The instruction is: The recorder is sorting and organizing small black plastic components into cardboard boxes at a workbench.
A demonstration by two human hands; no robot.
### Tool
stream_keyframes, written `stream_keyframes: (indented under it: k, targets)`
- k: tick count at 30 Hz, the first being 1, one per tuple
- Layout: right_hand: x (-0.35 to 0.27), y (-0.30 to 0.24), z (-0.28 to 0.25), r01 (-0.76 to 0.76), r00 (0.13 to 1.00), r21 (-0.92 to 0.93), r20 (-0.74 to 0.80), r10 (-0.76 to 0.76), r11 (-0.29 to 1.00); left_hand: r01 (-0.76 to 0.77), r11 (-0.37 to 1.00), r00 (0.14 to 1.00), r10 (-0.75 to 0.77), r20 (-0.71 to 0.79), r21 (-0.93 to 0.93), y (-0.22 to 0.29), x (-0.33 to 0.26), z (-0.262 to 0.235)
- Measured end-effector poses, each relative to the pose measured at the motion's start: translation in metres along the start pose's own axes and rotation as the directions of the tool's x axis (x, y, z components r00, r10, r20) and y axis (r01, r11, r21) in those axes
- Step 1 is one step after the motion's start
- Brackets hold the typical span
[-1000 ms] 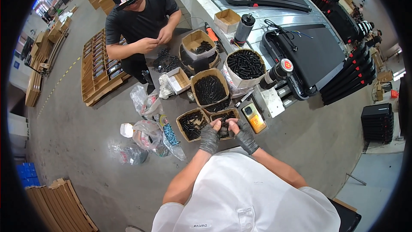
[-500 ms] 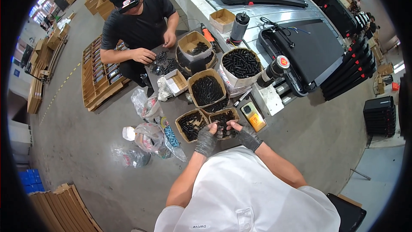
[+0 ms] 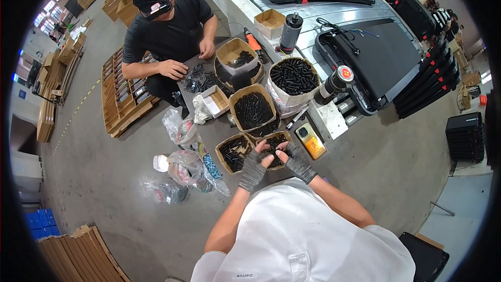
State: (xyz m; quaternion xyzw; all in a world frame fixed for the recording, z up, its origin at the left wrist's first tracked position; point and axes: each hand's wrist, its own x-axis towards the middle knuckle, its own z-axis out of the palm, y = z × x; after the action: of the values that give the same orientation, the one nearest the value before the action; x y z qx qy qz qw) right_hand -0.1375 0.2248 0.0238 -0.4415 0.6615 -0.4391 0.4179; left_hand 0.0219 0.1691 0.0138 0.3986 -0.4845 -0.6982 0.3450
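In a grey fingerless glove, my left hand [image 3: 254, 168] is over the near right cardboard box [image 3: 284, 134], which holds small black parts [image 3: 275, 144]. Its thumb and index finger stand apart. Facing it across the same box is my right hand [image 3: 297, 162], gloved alike. Its thumb and fingers are drawn together, and anything between them is too small to make out. Left of my hands, a second box [image 3: 223, 161] contains black bolts and a scrap of cardboard. Just beyond, a taller box [image 3: 236, 96] is filled with black screws.
A phone [image 3: 310, 140] lies right of the boxes; a white bucket [image 3: 284, 105] of black parts stands behind. Plastic bags [image 3: 183, 166] with blue fasteners lie left. Across the table, a co-worker [image 3: 169, 36] handles small parts. A motor [image 3: 291, 32] stands by the roller conveyor.
My left thumb and index finger have spread apart. My right hand stays over the box with little movement. The view has shifted slightly; the co-worker's hands remain at the small parts.
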Motion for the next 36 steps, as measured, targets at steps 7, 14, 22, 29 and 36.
stream_keyframes:
  k: [7, 14, 22, 29, 36]
  targets:
    - [0.002, -0.018, -0.001, 0.103, 0.986, -0.190, 0.148, -0.075, 0.976, -0.470, 0.581, 0.881, 0.350, 0.317, 0.664, 0.012, 0.013, -0.010]
    - [0.005, -0.020, -0.001, -0.059, 0.980, -0.053, 0.188, 0.068, 0.997, -0.221, 0.663, 0.965, 0.042, 0.258, 0.716, 0.015, 0.017, -0.016]
    - [0.021, -0.021, -0.001, 0.091, 0.975, -0.136, 0.212, -0.061, 0.986, -0.429, 0.437, 0.896, 0.317, 0.310, 0.791, 0.034, 0.022, -0.008]
    - [0.041, -0.019, -0.001, -0.295, 0.952, 0.353, 0.190, 0.240, 0.888, -0.235, 0.689, 0.970, 0.216, 0.115, 0.686, 0.054, 0.042, -0.009]
    - [0.054, -0.010, 0.006, -0.570, 0.818, 0.619, 0.487, 0.305, 0.540, -0.140, 0.689, 0.989, 0.059, 0.137, 0.711, 0.065, 0.060, -0.011]
